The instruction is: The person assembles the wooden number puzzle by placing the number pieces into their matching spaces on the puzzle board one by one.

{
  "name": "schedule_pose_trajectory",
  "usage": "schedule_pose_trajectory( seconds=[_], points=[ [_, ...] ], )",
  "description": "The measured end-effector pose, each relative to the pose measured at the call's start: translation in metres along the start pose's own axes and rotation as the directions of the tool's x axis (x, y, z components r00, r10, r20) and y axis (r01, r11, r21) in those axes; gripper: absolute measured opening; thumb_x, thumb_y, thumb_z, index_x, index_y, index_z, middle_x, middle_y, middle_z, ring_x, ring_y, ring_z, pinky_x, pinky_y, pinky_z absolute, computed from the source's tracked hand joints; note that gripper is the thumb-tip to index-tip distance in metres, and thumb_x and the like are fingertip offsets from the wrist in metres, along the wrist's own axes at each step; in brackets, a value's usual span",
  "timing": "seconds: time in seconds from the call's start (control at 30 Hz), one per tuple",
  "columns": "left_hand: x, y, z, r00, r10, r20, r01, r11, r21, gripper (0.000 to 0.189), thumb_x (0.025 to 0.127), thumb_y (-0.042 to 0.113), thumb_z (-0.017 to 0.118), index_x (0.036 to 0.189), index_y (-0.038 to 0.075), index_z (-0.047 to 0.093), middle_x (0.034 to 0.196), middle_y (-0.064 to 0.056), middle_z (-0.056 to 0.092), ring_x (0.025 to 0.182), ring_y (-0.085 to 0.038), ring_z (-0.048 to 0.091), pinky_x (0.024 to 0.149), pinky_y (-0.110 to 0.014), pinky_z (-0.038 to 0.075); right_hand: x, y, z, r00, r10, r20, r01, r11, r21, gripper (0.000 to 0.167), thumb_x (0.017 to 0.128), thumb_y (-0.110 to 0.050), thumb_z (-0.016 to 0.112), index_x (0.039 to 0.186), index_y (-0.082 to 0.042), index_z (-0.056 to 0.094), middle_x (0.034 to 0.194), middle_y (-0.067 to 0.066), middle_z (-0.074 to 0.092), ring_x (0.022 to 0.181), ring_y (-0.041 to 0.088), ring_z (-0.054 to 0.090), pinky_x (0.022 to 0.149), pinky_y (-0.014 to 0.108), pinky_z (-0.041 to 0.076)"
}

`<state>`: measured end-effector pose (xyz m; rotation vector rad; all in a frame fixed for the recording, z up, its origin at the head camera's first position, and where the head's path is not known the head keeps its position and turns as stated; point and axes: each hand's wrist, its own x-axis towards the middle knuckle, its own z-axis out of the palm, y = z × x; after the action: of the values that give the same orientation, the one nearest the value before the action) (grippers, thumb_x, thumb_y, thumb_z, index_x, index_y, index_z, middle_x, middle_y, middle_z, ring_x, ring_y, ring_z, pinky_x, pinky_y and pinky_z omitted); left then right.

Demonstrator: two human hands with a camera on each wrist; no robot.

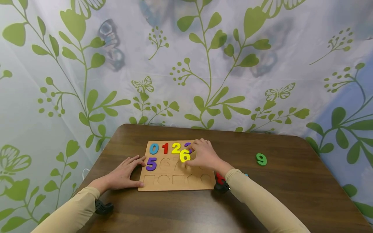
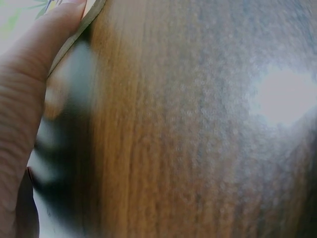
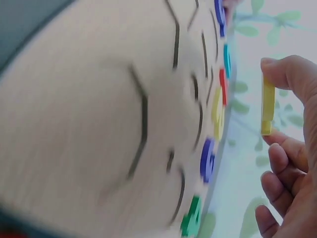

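My right hand (image 1: 204,154) pinches a yellow number 6 (image 1: 185,156) between thumb and finger above the wooden number board (image 1: 172,187). In the right wrist view the 6 (image 3: 268,101) shows edge-on, apart from the board. A blue 0 (image 1: 154,149), red 1 (image 1: 165,148), yellow 2 (image 1: 176,148) and partly covered purple 3 (image 1: 188,146) sit in the top row. The purple 5 (image 1: 151,164) sits below the 0. A green piece (image 3: 191,216) beside the 3 shows only in the right wrist view. My left hand (image 1: 123,173) touches the board's left edge, fingers extended.
A green 9 (image 1: 261,159) lies on the brown table (image 1: 279,184), right of the board. Near my right wrist lies a red piece (image 1: 220,178), partly hidden by the arm, with a bit of blue beyond. A patterned curtain (image 1: 163,97) hangs behind the table.
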<state>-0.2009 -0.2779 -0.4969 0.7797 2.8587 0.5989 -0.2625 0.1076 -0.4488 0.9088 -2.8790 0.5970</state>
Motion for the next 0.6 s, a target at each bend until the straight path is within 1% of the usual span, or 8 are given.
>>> schedule_pose_trajectory(
  seconds=[0.07,0.1,0.27,0.3,0.37,0.53,0.6],
  points=[
    [0.000,0.000,0.000,1.000,0.002,-0.002,-0.002,1.000,0.004,0.079,0.078,0.076,0.070,0.134,0.024,0.053,0.166,-0.004,0.032,0.152,-0.042,0.022,0.120,-0.066,0.013,0.003,-0.009,0.005,1.000,-0.013,0.021,0.014,1.000,-0.009,0.052,0.077,-0.053,0.079,0.116,-0.019,0.072,0.112,-0.001,0.062,0.110,0.021,0.049,0.102,0.050,0.036],
    [-0.001,0.000,0.000,1.000,0.004,-0.002,-0.004,1.000,0.006,0.078,0.079,0.076,0.069,0.134,0.024,0.053,0.166,-0.004,0.032,0.152,-0.042,0.022,0.119,-0.066,0.013,0.005,-0.013,0.007,0.999,-0.019,0.030,0.019,1.000,-0.006,0.052,0.078,-0.054,0.079,0.117,-0.020,0.072,0.111,-0.001,0.062,0.110,0.021,0.050,0.102,0.050,0.035],
    [0.000,0.000,-0.001,1.000,0.016,-0.002,-0.016,1.000,0.016,0.078,0.079,0.077,0.069,0.135,0.025,0.053,0.166,-0.004,0.031,0.152,-0.041,0.023,0.119,-0.066,0.015,0.011,-0.030,0.019,0.998,-0.037,0.048,0.038,0.999,-0.008,0.057,0.077,-0.058,0.080,0.118,-0.019,0.073,0.111,-0.004,0.060,0.111,0.020,0.050,0.098,0.048,0.037],
    [0.000,0.000,-0.001,1.000,0.017,-0.002,-0.017,1.000,0.017,0.078,0.079,0.077,0.069,0.135,0.025,0.053,0.166,-0.004,0.030,0.152,-0.041,0.023,0.119,-0.066,0.015,0.013,-0.033,0.021,0.998,-0.038,0.049,0.038,0.999,-0.011,0.057,0.076,-0.059,0.080,0.118,-0.020,0.073,0.113,-0.005,0.061,0.112,0.020,0.050,0.098,0.048,0.037],
    [0.000,-0.001,-0.001,1.000,0.017,-0.003,-0.017,1.000,0.019,0.079,0.079,0.077,0.069,0.135,0.025,0.053,0.166,-0.005,0.030,0.151,-0.041,0.023,0.119,-0.066,0.015,0.015,-0.038,0.026,0.998,-0.036,0.054,0.038,0.999,-0.027,0.056,0.076,-0.060,0.079,0.117,-0.021,0.074,0.116,-0.005,0.061,0.114,0.019,0.049,0.100,0.047,0.037],
    [0.000,0.000,0.000,1.000,0.001,0.000,-0.001,1.000,0.019,0.079,0.078,0.077,0.069,0.135,0.025,0.053,0.166,-0.004,0.031,0.151,-0.041,0.023,0.120,-0.065,0.015,0.021,-0.048,0.035,0.997,-0.030,0.075,0.034,0.998,-0.044,0.056,0.077,-0.061,0.079,0.116,-0.021,0.074,0.118,-0.005,0.064,0.116,0.020,0.050,0.105,0.050,0.034],
    [0.001,0.000,0.000,1.000,-0.006,0.004,0.006,1.000,0.019,0.079,0.078,0.078,0.069,0.135,0.026,0.053,0.166,-0.003,0.031,0.152,-0.041,0.023,0.120,-0.065,0.014,0.023,-0.050,0.039,0.996,-0.024,0.084,0.028,0.999,-0.046,0.057,0.077,-0.061,0.078,0.117,-0.021,0.074,0.119,-0.005,0.064,0.119,0.021,0.050,0.105,0.050,0.034]
  ],
)
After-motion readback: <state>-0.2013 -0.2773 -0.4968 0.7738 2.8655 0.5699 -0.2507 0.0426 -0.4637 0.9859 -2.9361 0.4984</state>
